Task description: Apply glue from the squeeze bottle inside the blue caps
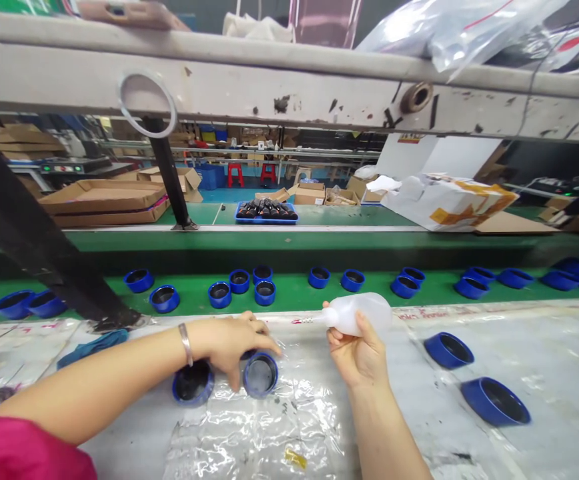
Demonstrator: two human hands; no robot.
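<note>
My right hand (357, 350) is wrapped round a translucent white squeeze bottle (359, 313), whose thin nozzle points left. My left hand (237, 343) reaches over the plastic-covered table, fingers apart, beside a blue ring-shaped cup (260, 375) with a greyish inside. Under my left wrist sits another blue cup (193, 383) with a dark inside. Part of a third dark opening shows beneath my left fingers, mostly hidden. Farther right on the table lie two more blue cups (448, 351) (495, 401).
Several blue cups (164, 299) stand along the green belt (289, 303) behind the table. A black post (59, 247) rises at the left, under a white overhead beam (339, 100). A blue cloth (92, 347) lies near my left forearm. Beyond are a blue tray (267, 219) and cardboard boxes (104, 200).
</note>
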